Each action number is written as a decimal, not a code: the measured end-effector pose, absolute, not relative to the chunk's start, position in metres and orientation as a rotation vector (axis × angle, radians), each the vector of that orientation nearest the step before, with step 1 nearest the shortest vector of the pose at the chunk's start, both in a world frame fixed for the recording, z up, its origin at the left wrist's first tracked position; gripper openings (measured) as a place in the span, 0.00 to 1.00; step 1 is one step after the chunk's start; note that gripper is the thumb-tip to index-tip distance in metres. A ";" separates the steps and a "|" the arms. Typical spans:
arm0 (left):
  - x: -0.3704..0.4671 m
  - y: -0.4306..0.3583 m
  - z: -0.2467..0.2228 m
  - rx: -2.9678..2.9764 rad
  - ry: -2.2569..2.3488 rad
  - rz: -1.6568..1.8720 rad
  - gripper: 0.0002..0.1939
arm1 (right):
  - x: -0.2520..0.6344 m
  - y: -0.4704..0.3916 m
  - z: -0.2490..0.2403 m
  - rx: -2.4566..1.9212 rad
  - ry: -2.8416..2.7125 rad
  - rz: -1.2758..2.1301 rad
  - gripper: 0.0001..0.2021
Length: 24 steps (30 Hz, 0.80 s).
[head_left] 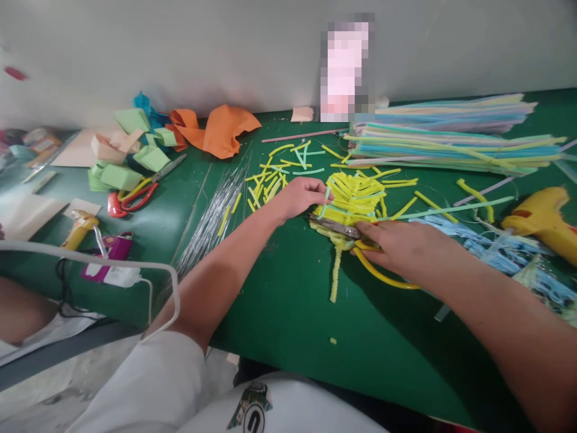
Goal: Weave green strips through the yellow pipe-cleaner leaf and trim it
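In the head view, a leaf shape of yellow pipe cleaners (pixel 356 191) lies on the green table, its fuzzy stem pointing toward me. My left hand (pixel 306 195) pinches a mint-green pipe cleaner (pixel 326 204) at the leaf's left edge. Scissors (pixel 336 227) with yellow handles are held in my right hand (pixel 396 240). Their blades point left across the lower part of the leaf and look closed or nearly so. Whether they touch the leaf is hard to tell. Cut yellow pieces (pixel 270 183) are scattered beyond my left hand.
Bundled pastel pipe cleaners (pixel 455 147) lie at the back right, near a yellow glue gun (pixel 541 219). Thin wires (pixel 211 210) spread beside my left forearm. Farther left are red-handled scissors (pixel 135 201), orange paper (pixel 229 129) and a purple power strip (pixel 108 255). Another person's arm (pixel 27 310) shows at far left.
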<state>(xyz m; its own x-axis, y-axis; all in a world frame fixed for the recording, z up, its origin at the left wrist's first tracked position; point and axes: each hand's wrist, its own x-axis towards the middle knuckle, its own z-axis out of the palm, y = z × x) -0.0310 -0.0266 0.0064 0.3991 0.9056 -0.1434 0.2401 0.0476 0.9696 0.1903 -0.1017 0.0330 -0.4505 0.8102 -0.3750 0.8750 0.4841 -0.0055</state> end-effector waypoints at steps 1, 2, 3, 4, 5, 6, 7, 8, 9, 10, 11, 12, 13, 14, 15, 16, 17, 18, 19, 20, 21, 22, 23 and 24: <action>-0.031 -0.026 0.006 1.465 1.085 0.699 0.03 | 0.190 -0.102 0.034 1.416 2.408 -0.271 0.18; -0.032 -0.026 0.006 1.458 1.080 0.696 0.03 | 0.189 -0.102 0.034 1.406 2.406 -0.255 0.18; -0.032 -0.026 0.005 1.448 1.071 0.693 0.04 | 0.189 -0.102 0.035 1.393 2.402 -0.242 0.18; -0.032 -0.026 0.005 1.438 1.061 0.694 0.04 | 0.189 -0.102 0.035 1.382 2.398 -0.229 0.18; -0.033 -0.026 0.005 1.427 1.050 0.697 0.04 | 0.189 -0.102 0.035 1.374 2.393 -0.218 0.19; -0.033 -0.026 0.005 1.418 1.042 0.701 0.04 | 0.189 -0.102 0.036 1.369 2.392 -0.208 0.19; -0.033 -0.027 0.005 1.413 1.037 0.706 0.04 | 0.190 -0.102 0.036 1.364 2.394 -0.201 0.20; -0.033 -0.027 0.006 1.411 1.035 0.709 0.03 | 0.190 -0.102 0.035 1.364 2.396 -0.193 0.21; -0.033 -0.028 0.007 1.411 1.035 0.709 0.03 | 0.191 -0.102 0.035 1.367 2.399 -0.186 0.21; -0.033 -0.028 0.008 1.411 1.038 0.709 0.03 | 0.191 -0.102 0.035 1.365 2.412 -0.183 0.21; -0.032 -0.029 0.009 1.413 1.041 0.707 0.03 | 0.191 -0.103 0.036 1.363 2.420 -0.187 0.21; -0.032 -0.029 0.009 1.415 1.045 0.708 0.03 | 0.191 -0.103 0.036 1.366 2.416 -0.194 0.21; -0.032 -0.030 0.010 1.414 1.045 0.710 0.03 | 0.190 -0.104 0.036 1.367 2.408 -0.206 0.20; -0.032 -0.030 0.010 1.410 1.041 0.713 0.02 | 0.190 -0.104 0.037 1.377 2.391 -0.216 0.20; -0.032 -0.029 0.009 1.403 1.036 0.718 0.02 | 0.189 -0.105 0.037 1.388 2.377 -0.218 0.20; -0.032 -0.029 0.009 1.395 1.030 0.720 0.02 | 0.187 -0.106 0.038 1.403 2.365 -0.215 0.19; -0.032 -0.029 0.009 1.389 1.024 0.720 0.02 | 0.186 -0.106 0.039 1.423 2.352 -0.204 0.19; -0.033 -0.028 0.008 1.383 1.021 0.719 0.01 | 0.185 -0.107 0.040 1.438 2.347 -0.194 0.18; -0.033 -0.028 0.008 1.382 1.020 0.715 0.01 | 0.184 -0.107 0.041 1.454 2.333 -0.188 0.18; -0.033 -0.028 0.008 1.382 1.020 0.711 0.02 | 0.184 -0.107 0.042 1.467 2.313 -0.187 0.17; -0.033 -0.028 0.009 1.381 1.019 0.709 0.02 | 0.183 -0.108 0.043 1.474 2.298 -0.189 0.16; -0.033 -0.028 0.009 1.381 1.017 0.708 0.02 | 0.183 -0.108 0.045 1.476 2.292 -0.188 0.16; -0.033 -0.028 0.009 1.380 1.016 0.708 0.02 | 0.182 -0.108 0.045 1.472 2.299 -0.181 0.15; -0.033 -0.029 0.010 1.380 1.014 0.710 0.02 | 0.182 -0.109 0.046 1.460 2.316 -0.170 0.14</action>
<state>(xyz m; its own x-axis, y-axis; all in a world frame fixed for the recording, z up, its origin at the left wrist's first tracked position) -0.0327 -0.0287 0.0098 0.4295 0.8887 -0.1606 0.1530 0.1037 0.9828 0.1824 -0.1085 0.0459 -0.3774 0.8395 -0.3909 0.8875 0.4485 0.1062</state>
